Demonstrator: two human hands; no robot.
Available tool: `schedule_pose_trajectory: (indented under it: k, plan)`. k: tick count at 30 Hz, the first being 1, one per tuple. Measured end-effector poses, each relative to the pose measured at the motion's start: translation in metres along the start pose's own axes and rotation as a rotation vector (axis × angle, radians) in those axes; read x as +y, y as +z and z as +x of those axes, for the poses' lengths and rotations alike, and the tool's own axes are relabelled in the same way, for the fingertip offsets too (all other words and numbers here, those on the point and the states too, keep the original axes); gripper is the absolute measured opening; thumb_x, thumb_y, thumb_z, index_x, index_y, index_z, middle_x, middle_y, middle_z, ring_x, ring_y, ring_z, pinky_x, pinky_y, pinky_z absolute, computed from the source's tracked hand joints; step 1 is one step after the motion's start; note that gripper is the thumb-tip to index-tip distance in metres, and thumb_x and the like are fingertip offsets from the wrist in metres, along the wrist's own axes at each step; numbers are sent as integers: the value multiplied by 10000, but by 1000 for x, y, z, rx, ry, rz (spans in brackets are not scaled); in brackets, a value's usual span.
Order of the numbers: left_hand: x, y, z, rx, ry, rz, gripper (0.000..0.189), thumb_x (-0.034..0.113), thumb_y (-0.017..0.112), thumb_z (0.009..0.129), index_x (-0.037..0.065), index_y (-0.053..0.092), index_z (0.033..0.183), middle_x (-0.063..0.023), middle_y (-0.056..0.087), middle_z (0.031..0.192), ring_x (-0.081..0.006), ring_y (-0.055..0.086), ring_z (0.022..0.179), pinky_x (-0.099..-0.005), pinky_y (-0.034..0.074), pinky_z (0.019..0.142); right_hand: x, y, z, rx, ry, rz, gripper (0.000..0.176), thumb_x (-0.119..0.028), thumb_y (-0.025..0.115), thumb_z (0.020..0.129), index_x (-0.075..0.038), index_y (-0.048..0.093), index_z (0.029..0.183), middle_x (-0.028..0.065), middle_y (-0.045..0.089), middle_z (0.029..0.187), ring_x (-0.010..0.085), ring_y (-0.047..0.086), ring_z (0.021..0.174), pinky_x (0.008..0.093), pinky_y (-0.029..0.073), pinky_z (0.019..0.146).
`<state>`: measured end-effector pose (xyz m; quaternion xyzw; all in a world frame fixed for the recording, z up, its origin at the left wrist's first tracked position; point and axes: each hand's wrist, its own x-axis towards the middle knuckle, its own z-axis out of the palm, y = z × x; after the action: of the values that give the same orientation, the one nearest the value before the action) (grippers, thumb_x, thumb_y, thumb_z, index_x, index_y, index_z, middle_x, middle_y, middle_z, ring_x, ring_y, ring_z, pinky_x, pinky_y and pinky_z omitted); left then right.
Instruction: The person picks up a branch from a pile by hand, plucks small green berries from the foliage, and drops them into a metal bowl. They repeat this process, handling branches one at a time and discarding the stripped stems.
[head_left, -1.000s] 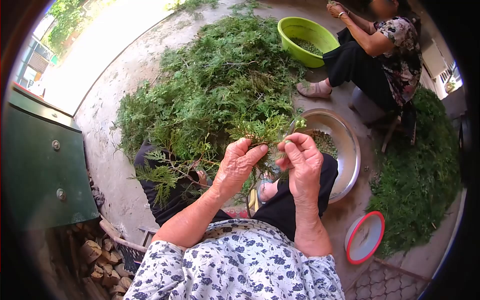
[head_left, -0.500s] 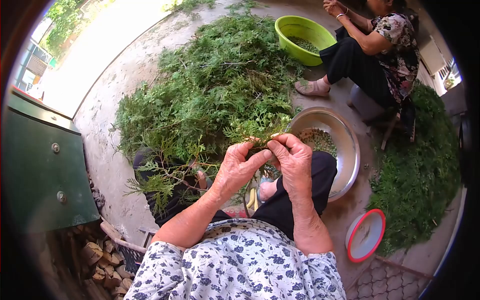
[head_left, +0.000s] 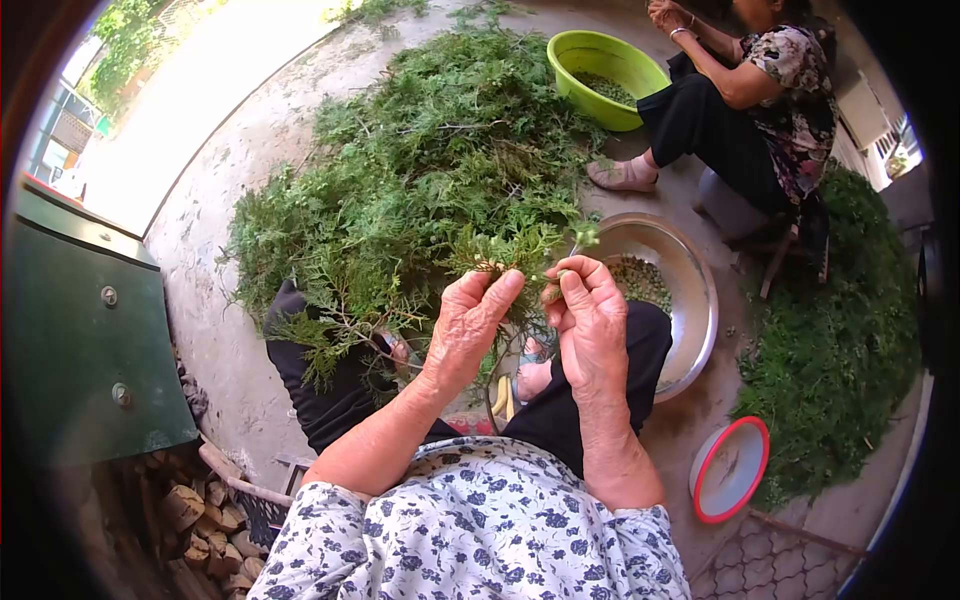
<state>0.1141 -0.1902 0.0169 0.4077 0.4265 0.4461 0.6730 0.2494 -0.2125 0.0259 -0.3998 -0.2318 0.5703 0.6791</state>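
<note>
My left hand (head_left: 464, 330) is closed around a leafy evergreen branch (head_left: 345, 335), which looks like cypress or arborvitae. Its sprays spread over my lap and above my fingers. Beside it, my right hand (head_left: 592, 325) pinches small green cones (head_left: 553, 290), partly covered by the fingers. A sprig tip with pale green cones (head_left: 584, 237) shows just above that hand. To the right, a steel basin (head_left: 697, 330) holds many small green cones (head_left: 640, 280), partly behind my right hand and knee.
A big heap of evergreen cuttings (head_left: 400, 170) lies ahead, with a darker pile (head_left: 830, 350) at right. A seated person (head_left: 755, 90) works beside a lime-green tub (head_left: 620, 115). Near me are a red-rimmed bowl (head_left: 732, 470), split firewood (head_left: 205, 525) and a dark green box (head_left: 90, 330).
My hands have drawn apart from touching, leaving a small gap. The right hand has come away slightly to the right with green cones in its fingers.
</note>
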Motion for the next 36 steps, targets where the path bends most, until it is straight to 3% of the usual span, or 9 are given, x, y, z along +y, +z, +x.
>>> schedule_pose_trajectory:
  k: [6, 9, 15, 19, 22, 26, 30, 32, 36]
  plan:
    - [10, 6, -3, -31, 151, 265, 450, 208, 778, 704, 11, 555, 1042, -42, 586, 987, -113, 523, 872, -272, 432, 786, 4, 3, 0, -7, 18, -17, 120, -93, 543, 897, -35, 561, 1000, 44, 631, 890, 29, 489, 603, 158, 384, 516]
    - [24, 6, -4, -58, -28, 175, 482, 172, 792, 679, -5, 545, 1053, -56, 581, 993, -114, 523, 910, -277, 430, 818, 5, 3, -1, -5, 9, -46, 122, -93, 543, 897, -36, 568, 1003, 35, 630, 884, 24, 465, 587, 158, 381, 516]
    - [12, 14, -2, -36, 27, 4, 185, 4, 666, 747, -15, 644, 930, -44, 651, 825, -81, 568, 673, -217, 467, 628, 14, 10, -5, 32, -116, -206, 125, -83, 545, 896, -48, 591, 1006, -20, 602, 828, 14, 450, 574, 158, 376, 512]
    - [11, 7, -2, -56, 2, 9, 159, 19, 639, 777, 1, 648, 935, -44, 658, 849, -74, 584, 699, -222, 466, 614, 18, 6, -5, 25, -175, -386, 125, -82, 534, 903, -48, 597, 1005, -36, 587, 805, 21, 468, 557, 168, 379, 481]
    - [4, 2, 0, -10, -61, -116, 151, -4, 621, 776, 20, 643, 923, -49, 662, 858, -83, 593, 685, -217, 449, 582, 5, 10, -5, 33, -125, -341, 124, -92, 515, 914, -33, 571, 1009, 6, 604, 818, 45, 506, 539, 183, 391, 449]
    - [12, -5, 0, 29, -122, -259, 154, 11, 626, 763, 43, 634, 913, -51, 663, 857, -113, 613, 717, -246, 459, 620, -21, -19, -1, 185, -293, -247, 121, -87, 491, 923, -21, 520, 1020, 99, 618, 866, 80, 543, 540, 199, 412, 445]
    - [14, -14, -2, 53, -200, -292, 184, 77, 647, 723, 33, 634, 901, -59, 662, 846, -156, 613, 800, -335, 471, 751, -40, -102, 4, 431, -464, -539, 166, 5, 530, 854, -18, 577, 1012, 57, 606, 945, 124, 591, 784, 240, 470, 675]
    - [10, -18, -2, 20, -194, -468, 197, 54, 630, 688, 5, 641, 879, -74, 653, 835, -182, 605, 798, -340, 474, 765, -47, -135, 2, 575, -666, -1150, 177, 18, 530, 841, -11, 595, 1003, 53, 600, 976, 168, 593, 862, 274, 461, 777]
    - [6, -20, 0, -68, -192, -606, 244, 32, 590, 684, -25, 626, 918, -109, 648, 846, -210, 597, 801, -335, 452, 798, -60, -120, -9, 708, -779, -1465, 148, 11, 554, 831, -4, 617, 964, 56, 611, 945, 182, 590, 873, 272, 450, 818]
